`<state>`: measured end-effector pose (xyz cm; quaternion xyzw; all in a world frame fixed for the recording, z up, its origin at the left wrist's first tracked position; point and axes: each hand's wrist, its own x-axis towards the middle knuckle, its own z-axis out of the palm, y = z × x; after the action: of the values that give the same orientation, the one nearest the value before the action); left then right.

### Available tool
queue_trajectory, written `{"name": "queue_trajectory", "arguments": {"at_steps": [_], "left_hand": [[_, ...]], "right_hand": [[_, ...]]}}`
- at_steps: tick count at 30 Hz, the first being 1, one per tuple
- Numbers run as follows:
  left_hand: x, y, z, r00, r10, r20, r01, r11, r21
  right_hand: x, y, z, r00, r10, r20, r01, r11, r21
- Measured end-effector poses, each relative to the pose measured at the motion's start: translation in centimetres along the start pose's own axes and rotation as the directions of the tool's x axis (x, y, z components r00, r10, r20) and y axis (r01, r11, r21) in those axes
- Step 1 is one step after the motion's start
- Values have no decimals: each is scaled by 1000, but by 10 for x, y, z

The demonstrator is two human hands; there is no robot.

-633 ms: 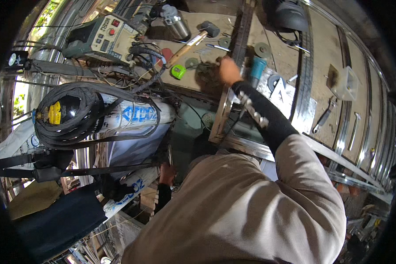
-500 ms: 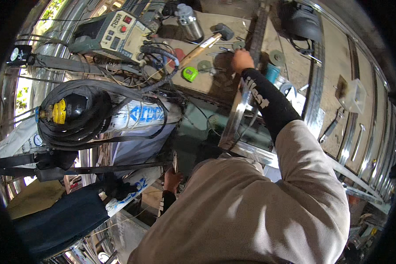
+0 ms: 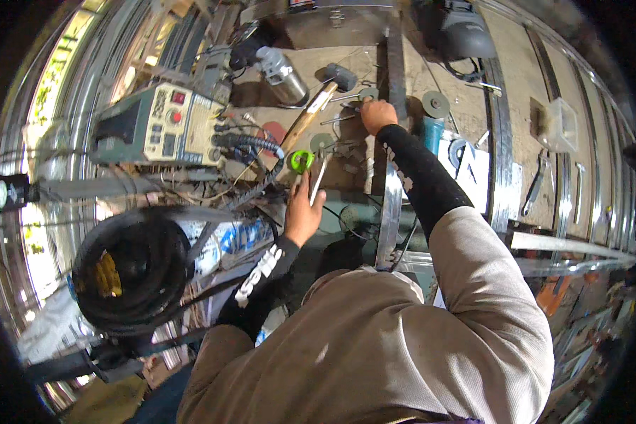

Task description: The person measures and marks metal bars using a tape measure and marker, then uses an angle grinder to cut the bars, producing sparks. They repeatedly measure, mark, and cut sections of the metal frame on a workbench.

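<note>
My left hand (image 3: 304,215) reaches over the bench's near edge, a thin pale stick (image 3: 320,180) held between thumb and fingers. Its fingertips are at the bright green tape measure (image 3: 302,161); whether they touch it I cannot tell. My right hand (image 3: 379,116) is closed on the bench beside a dark metal bar, and what is in its fingers is hidden. Close to it lie thin metal rods (image 3: 340,119), a small grey disc (image 3: 368,93) and a hammer with a wooden handle (image 3: 309,115) and dark head.
A welding machine (image 3: 164,127) with cables stands at the left. Below it, black hose (image 3: 95,247) coils around a gas cylinder. A silver spray-gun-like canister (image 3: 283,76), a welding helmet (image 3: 466,35), an angle grinder (image 3: 432,133) and a wrench (image 3: 536,185) lie about the bench.
My left hand has come up from low beside my body to the tape measure, carrying the thin stick. My right hand stays by the rods. The view has shifted.
</note>
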<state>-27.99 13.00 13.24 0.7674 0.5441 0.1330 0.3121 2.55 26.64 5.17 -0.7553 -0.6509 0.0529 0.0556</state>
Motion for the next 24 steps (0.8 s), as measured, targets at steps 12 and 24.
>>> {"name": "queue_trajectory", "arguments": {"at_steps": [12,24], "left_hand": [[146,-9,26,975,221,7,-162,695,700],[85,-18,19,966,216,-142,-120,862,493]], "right_hand": [[-195,32,-64,729,653,-208,-285,565,774],[-225,97,-52,829,538,-150,-361,722,590]]}}
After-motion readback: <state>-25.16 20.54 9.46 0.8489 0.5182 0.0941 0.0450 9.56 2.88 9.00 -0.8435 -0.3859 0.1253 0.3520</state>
